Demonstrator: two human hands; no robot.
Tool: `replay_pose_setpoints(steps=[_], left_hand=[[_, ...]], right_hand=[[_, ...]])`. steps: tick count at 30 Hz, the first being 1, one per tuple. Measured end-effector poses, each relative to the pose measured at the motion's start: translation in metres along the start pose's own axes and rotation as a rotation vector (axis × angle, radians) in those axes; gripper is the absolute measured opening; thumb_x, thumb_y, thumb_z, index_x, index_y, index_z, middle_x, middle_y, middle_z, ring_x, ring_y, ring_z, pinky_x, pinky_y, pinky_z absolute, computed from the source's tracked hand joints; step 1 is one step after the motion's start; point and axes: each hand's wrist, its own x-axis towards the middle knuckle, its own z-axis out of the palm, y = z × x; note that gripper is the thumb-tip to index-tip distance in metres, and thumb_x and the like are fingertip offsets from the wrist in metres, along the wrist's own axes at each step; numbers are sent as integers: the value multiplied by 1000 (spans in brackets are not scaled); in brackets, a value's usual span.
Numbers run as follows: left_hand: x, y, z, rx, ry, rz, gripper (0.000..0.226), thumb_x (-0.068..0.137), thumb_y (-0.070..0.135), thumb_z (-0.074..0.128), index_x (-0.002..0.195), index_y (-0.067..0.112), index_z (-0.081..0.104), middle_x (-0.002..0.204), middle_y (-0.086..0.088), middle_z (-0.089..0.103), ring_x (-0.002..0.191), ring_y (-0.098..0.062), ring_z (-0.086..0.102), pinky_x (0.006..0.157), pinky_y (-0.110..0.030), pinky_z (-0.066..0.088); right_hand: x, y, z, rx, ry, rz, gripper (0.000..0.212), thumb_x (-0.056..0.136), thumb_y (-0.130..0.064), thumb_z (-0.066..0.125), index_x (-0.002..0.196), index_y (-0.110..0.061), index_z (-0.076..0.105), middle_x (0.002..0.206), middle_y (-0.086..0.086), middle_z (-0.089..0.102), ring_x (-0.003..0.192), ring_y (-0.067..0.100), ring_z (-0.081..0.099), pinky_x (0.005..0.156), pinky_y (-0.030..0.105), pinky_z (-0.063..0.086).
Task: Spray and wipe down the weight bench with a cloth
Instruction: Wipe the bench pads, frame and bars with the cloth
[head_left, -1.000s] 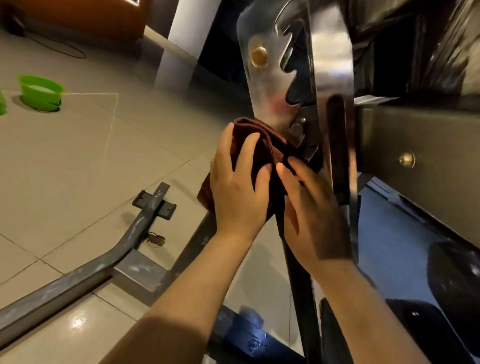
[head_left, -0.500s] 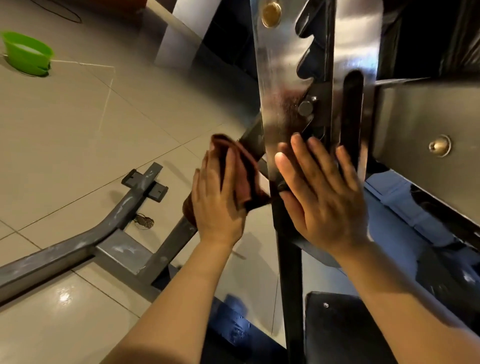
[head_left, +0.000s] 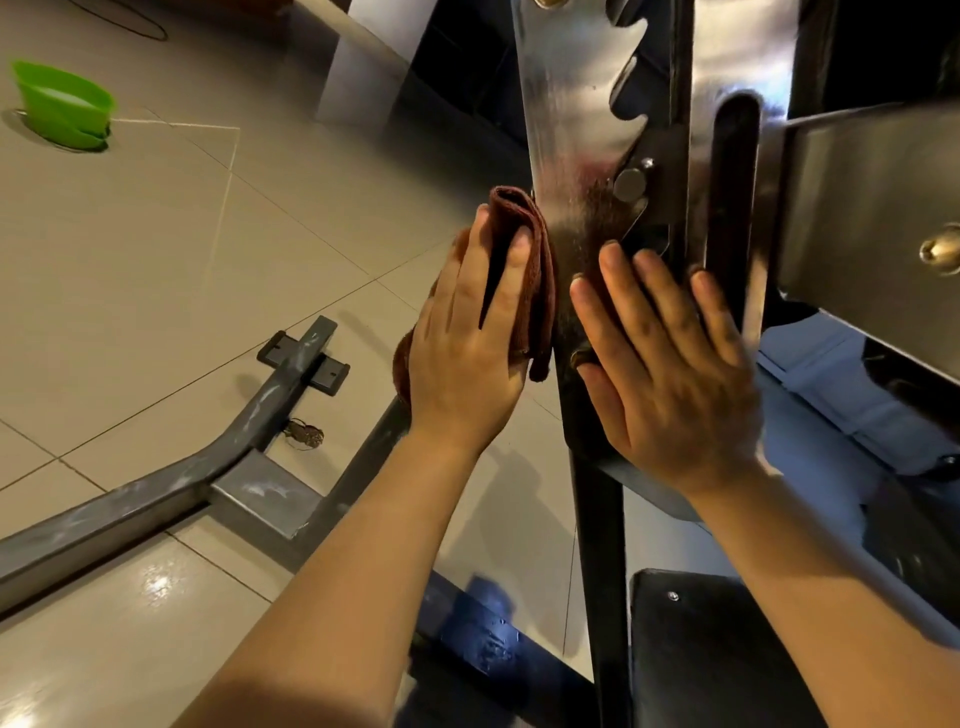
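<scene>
I see my left hand (head_left: 467, 343) holding the folded brown cloth (head_left: 524, 275) against the left edge of the bench's shiny notched plate (head_left: 566, 145), fingers curled over the fold. My right hand (head_left: 670, 364) lies flat on the same upright, fingers straight and spread, pressing just below the round pin (head_left: 629, 183). The two hands sit side by side, close but not touching. The cloth hangs down past my left palm. On the tiled floor (head_left: 156, 270) to the left, the grey frame leg (head_left: 208, 467) runs across, and a green bowl (head_left: 62, 106) stands well apart near the top corner.
</scene>
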Motion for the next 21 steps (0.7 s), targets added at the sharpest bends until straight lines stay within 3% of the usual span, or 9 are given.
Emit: replay_pose_setpoints(steps=[4, 6, 11, 15, 21], left_hand=[[-29, -18, -10, 36, -101, 79, 61, 88, 15, 50, 144, 19, 27, 151, -11, 17, 137, -39, 27, 96, -54, 49], [-34, -19, -16, 36, -134, 76, 67, 84, 11, 53, 145, 19, 28, 152, -11, 17, 136, -40, 27, 92, -56, 50], [-3, -7, -23, 37, -123, 119, 56, 94, 21, 44, 147, 17, 26, 153, -12, 19, 133, -36, 36, 93, -42, 49], [-7, 0, -21, 50, -112, 51, 53, 95, 21, 41, 146, 15, 29, 152, -16, 26, 130, -39, 42, 90, -45, 51], [7, 21, -19, -20, -62, -93, 59, 95, 18, 49, 149, 8, 28, 152, -22, 32, 132, -36, 43, 98, -42, 47]], right_hand=[[0, 0, -1, 7, 9, -3, 52, 104, -37, 32, 149, -13, 37, 154, 12, 29, 142, 28, 29, 118, 42, 14], [-1, 0, -1, 4, 10, -7, 52, 104, -38, 32, 150, -13, 36, 155, 12, 30, 142, 28, 28, 117, 43, 15], [0, -1, 1, -31, 26, -6, 52, 104, -39, 31, 150, -14, 35, 155, 12, 31, 143, 27, 27, 117, 42, 14], [0, -1, 1, -14, 37, -2, 52, 104, -38, 30, 149, -14, 37, 154, 12, 31, 142, 28, 29, 117, 42, 16], [0, -2, 1, -36, 43, -3, 52, 104, -39, 30, 150, -14, 35, 154, 12, 30, 142, 27, 29, 117, 42, 16]])
